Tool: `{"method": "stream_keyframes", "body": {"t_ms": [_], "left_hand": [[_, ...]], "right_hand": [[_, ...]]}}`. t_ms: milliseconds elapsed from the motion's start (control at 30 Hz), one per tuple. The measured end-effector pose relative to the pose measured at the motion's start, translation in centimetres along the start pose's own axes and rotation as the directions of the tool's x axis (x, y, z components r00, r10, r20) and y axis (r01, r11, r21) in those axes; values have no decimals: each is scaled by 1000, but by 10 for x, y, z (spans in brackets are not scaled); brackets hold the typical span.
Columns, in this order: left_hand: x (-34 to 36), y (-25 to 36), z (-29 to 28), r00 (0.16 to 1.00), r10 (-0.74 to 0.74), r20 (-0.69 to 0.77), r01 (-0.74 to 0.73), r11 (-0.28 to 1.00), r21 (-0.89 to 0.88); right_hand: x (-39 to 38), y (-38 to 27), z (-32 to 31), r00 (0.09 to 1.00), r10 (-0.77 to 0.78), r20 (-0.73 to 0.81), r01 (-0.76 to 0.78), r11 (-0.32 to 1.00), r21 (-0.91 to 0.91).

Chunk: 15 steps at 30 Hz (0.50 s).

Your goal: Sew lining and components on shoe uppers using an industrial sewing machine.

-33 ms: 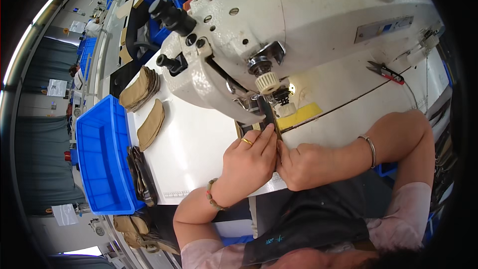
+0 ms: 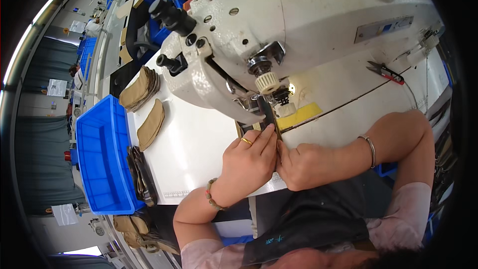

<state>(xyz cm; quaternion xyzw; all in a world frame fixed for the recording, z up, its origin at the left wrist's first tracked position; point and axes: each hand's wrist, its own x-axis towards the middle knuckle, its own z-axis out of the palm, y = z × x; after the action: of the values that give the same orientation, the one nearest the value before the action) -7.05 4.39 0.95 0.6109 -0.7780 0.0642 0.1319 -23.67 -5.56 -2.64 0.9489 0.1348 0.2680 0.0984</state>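
Observation:
Under the needle end of a white sewing machine (image 2: pixel 209 77) lies a narrow dark fabric piece (image 2: pixel 269 118) with tan edges. My left hand (image 2: pixel 251 162), wearing a gold ring, presses its fingers together on this piece, just in front of the presser foot. Close against it, my right hand (image 2: pixel 301 164) is closed, thumb and curled fingers pinching the near right side of the same piece. Both hands cover most of the fabric, so its full shape is hidden.
Left on the white table (image 2: pixel 186 154) are a stack of tan fabric pieces (image 2: pixel 137 89), a single tan piece (image 2: pixel 151 125) and dark folded pieces (image 2: pixel 141 174). A blue bin (image 2: pixel 107 154) stands beyond. Red-handled thread snips (image 2: pixel 388 73) lie at the right.

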Motion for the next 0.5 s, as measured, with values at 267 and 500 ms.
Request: {"method": "stream_keyframes", "body": {"t_ms": [267, 500], "left_hand": [[6, -3, -1, 1000, 6, -10, -6, 997, -76], [14, -17, 11, 995, -96, -38, 90, 986, -138]], "right_hand": [[1, 1, -1, 1000, 1, 8, -1, 1000, 12], [2, 10, 13, 995, 98, 24, -97, 995, -19]]}}
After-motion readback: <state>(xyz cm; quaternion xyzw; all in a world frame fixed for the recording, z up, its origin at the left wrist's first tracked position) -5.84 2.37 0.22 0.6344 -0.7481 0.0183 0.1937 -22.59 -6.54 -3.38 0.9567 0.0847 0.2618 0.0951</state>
